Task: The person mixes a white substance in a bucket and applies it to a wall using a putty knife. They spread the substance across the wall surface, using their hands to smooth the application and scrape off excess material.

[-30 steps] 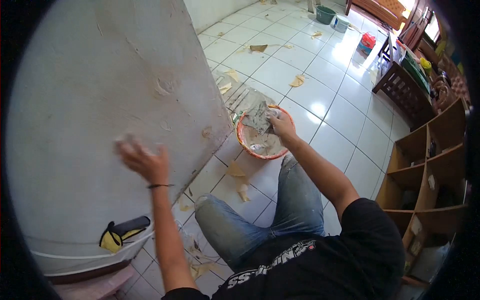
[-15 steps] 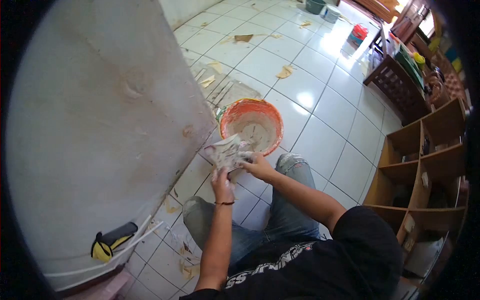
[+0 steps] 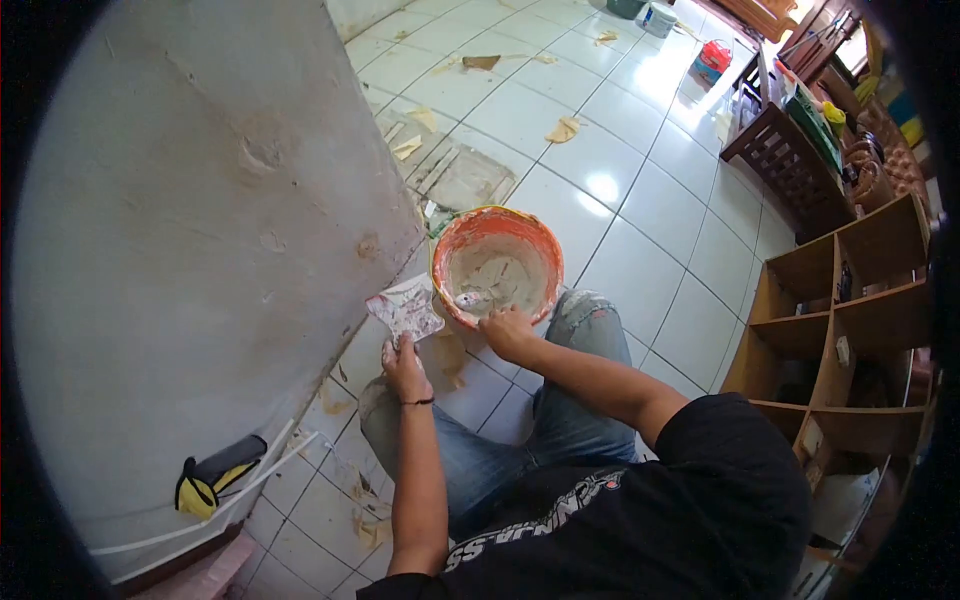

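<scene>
An orange bucket (image 3: 548,240) with pale paste inside stands on the tiles in front of my knees. My left hand (image 3: 405,368) grips the near edge of a whitish, paste-smeared plate (image 3: 406,308), held level just left of the bucket. At the bucket's near rim is my right hand (image 3: 508,332), its fingers closed round a tool whose handle is hidden; a small paste-covered end (image 3: 468,299) shows inside the bucket.
A worn, stained wall (image 3: 220,260) rises close on the left, with a black and yellow item (image 3: 215,475) and white strips at its foot. Wooden shelves (image 3: 835,340) stand at right. Scraps lie on the tiles.
My hands have moved apart. The plate has shifted left, away from over the bucket, and my right hand has gone from the plate to the bucket's near rim.
</scene>
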Action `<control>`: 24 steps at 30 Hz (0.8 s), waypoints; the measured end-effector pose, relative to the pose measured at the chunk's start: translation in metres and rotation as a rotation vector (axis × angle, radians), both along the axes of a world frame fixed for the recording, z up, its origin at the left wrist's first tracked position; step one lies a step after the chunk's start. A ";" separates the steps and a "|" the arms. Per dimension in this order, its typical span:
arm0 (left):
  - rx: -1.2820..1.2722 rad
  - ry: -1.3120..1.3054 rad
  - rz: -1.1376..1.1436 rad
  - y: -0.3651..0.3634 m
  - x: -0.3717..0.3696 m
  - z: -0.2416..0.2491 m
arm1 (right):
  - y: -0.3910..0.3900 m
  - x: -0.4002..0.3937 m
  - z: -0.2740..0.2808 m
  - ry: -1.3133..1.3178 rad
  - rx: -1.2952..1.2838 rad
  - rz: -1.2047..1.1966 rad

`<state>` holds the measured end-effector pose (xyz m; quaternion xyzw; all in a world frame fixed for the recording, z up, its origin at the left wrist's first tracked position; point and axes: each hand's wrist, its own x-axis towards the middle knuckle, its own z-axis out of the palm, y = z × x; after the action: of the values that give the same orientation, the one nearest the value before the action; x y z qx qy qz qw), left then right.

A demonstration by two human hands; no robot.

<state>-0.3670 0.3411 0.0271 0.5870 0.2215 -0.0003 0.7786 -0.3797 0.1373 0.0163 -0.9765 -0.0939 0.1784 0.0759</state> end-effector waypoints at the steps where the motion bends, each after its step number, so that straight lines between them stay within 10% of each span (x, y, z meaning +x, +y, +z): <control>1: -0.030 -0.026 -0.003 -0.002 0.003 -0.004 | 0.007 -0.010 0.005 0.089 0.026 0.050; 5: -0.053 -0.029 0.054 -0.009 0.005 -0.010 | 0.017 -0.029 0.023 0.468 0.062 0.156; 9: -0.041 -0.168 0.049 -0.015 0.020 -0.054 | 0.024 -0.011 -0.046 0.206 0.549 -0.770; 19: 0.187 -0.180 -0.141 -0.019 0.045 -0.078 | 0.057 0.003 -0.105 0.694 0.589 -0.777; 24: 0.142 -0.214 -0.123 -0.030 0.060 -0.079 | 0.022 -0.012 -0.177 0.573 0.918 -1.434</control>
<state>-0.3067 0.3108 -0.0514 0.6499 0.1003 0.0302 0.7528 -0.3914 0.1596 -0.1609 -0.5922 0.4987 0.2700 0.5725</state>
